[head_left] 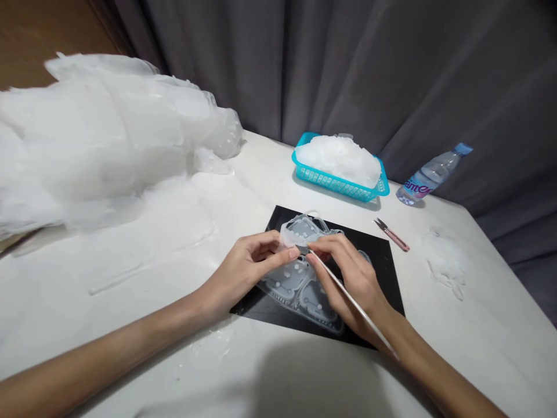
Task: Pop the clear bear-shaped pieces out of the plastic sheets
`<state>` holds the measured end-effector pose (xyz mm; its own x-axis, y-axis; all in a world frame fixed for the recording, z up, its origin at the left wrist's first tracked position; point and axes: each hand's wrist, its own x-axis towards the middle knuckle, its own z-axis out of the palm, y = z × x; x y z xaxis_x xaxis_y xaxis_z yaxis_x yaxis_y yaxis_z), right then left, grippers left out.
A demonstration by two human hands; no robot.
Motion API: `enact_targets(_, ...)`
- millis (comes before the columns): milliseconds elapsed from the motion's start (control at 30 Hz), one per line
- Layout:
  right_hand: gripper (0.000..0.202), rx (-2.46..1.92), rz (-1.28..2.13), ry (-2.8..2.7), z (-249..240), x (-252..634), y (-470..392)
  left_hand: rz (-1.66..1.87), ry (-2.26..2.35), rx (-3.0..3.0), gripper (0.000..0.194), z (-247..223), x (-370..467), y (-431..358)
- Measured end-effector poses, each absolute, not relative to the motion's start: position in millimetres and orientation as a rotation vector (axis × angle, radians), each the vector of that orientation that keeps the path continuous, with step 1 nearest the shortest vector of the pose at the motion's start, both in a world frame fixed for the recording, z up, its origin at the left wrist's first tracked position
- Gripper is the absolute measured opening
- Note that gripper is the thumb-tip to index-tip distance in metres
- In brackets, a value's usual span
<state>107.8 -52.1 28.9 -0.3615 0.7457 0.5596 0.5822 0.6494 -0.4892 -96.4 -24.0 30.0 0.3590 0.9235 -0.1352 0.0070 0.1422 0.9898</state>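
On a black mat (378, 261) lies a translucent molded sheet (282, 281) with several rounded panels and small raised dots. My left hand (256, 258) pinches the edge of a small translucent piece (292, 237) above the sheet. My right hand (348, 273) is closed round a thin white stick-like tool (357, 306), whose tip end is near the left fingertips. The two hands nearly meet over the sheet. The exact contact at the tool's tip is too small to tell.
A large heap of translucent white pieces (108, 133) fills the left. Behind the mat stands a blue basket (335, 183) of white pieces. A water bottle (429, 177), pink-handled snips (394, 235) and clear scraps (446, 258) are on the right of the white table (183, 366).
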Motion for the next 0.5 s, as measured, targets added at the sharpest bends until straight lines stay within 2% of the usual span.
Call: enact_targets(500,0.019,-0.974,0.26,-2.123,27.4,113.5,-49.6,0.771,0.88,1.083,0.024,27.8,-99.9,-24.1)
